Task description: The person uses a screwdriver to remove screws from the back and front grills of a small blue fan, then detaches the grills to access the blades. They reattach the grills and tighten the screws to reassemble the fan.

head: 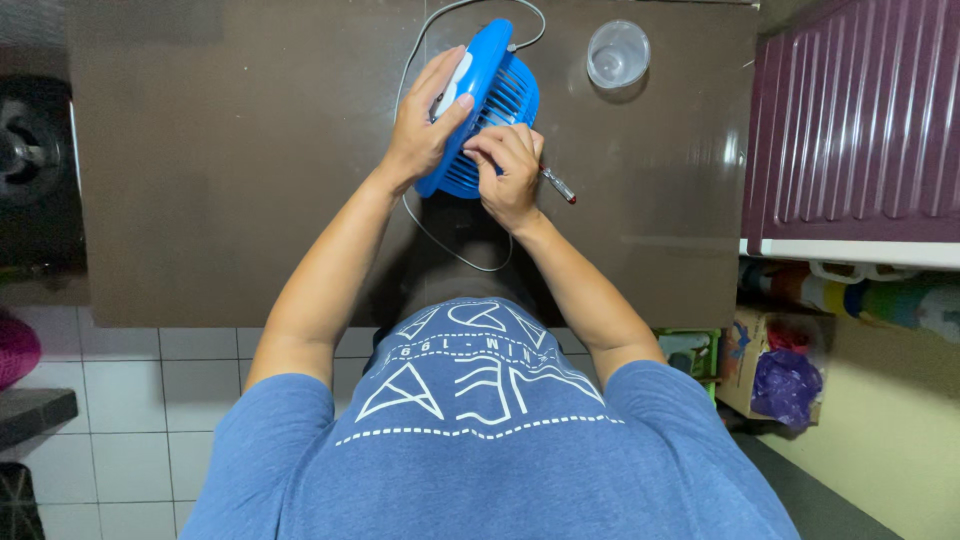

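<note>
Left hand (pixel 420 135) gripping ribbed blue plastic fan (pixel 495 100), right hand (pixel 510 175) pinching slim screwdriver (pixel 558 186) — glossy brown table (pixel 220 180)

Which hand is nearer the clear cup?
Right. The right hand is on the blue fan's grille, on the side toward the clear cup; the left hand grips the fan's far side.
</note>
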